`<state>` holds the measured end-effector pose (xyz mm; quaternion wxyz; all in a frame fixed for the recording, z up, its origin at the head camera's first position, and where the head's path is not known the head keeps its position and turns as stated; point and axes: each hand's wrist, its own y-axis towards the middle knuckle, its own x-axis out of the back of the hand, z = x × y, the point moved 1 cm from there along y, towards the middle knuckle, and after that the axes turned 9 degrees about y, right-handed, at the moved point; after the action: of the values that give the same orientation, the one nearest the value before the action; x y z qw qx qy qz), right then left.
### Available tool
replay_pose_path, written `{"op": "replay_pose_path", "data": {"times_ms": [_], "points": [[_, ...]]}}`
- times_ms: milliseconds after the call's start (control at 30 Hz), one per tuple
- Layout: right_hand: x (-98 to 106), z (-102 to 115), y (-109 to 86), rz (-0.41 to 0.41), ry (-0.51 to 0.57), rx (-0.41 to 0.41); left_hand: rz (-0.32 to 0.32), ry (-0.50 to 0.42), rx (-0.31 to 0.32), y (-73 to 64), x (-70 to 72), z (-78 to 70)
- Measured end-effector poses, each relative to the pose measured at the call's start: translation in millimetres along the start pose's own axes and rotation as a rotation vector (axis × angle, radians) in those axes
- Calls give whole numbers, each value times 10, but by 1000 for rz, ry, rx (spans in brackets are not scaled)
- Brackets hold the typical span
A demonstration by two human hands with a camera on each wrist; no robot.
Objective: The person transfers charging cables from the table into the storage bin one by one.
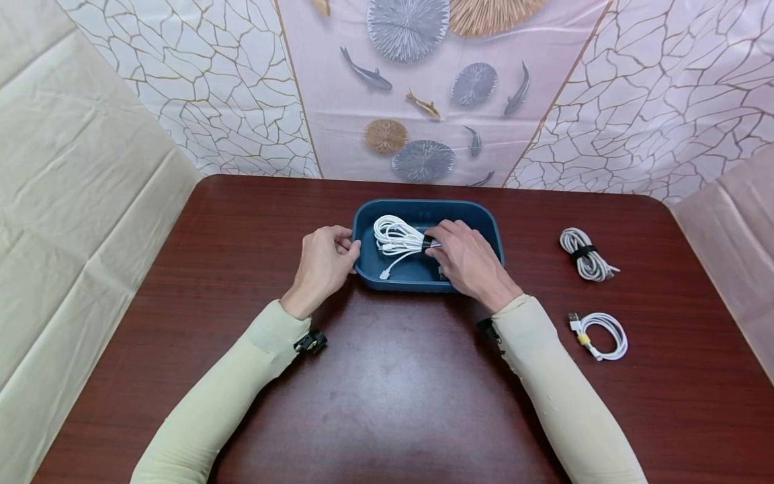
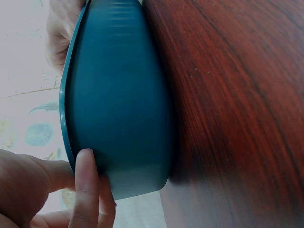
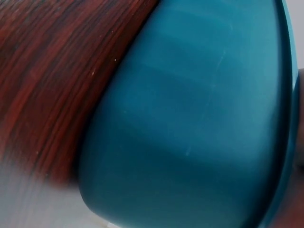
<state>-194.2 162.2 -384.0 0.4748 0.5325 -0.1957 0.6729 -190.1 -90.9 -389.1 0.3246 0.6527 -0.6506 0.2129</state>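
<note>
Left hand (image 1: 323,263) pinches the blue bin (image 1: 399,285) at its nine o'clock edge, presumably to steady it, while the right hand (image 1: 470,261) grips the coiled white charging cable (image 1: 394,234) inside near its black strap (image 1: 427,243), likely controlling the loops.

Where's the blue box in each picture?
Head: blue box near the middle, slightly right.
Left wrist: left of centre, reaching the top edge.
Right wrist: very big, filling the middle and right.
Shared landmark: brown table, right of the box in left wrist, left in right wrist.
</note>
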Motion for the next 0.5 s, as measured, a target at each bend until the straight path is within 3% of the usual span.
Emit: {"op": "replay_pose_path", "data": {"times_ms": [500], "points": [[-4,5,-6,24,17,-13,9,-3,12,-5,-1,-6]]}}
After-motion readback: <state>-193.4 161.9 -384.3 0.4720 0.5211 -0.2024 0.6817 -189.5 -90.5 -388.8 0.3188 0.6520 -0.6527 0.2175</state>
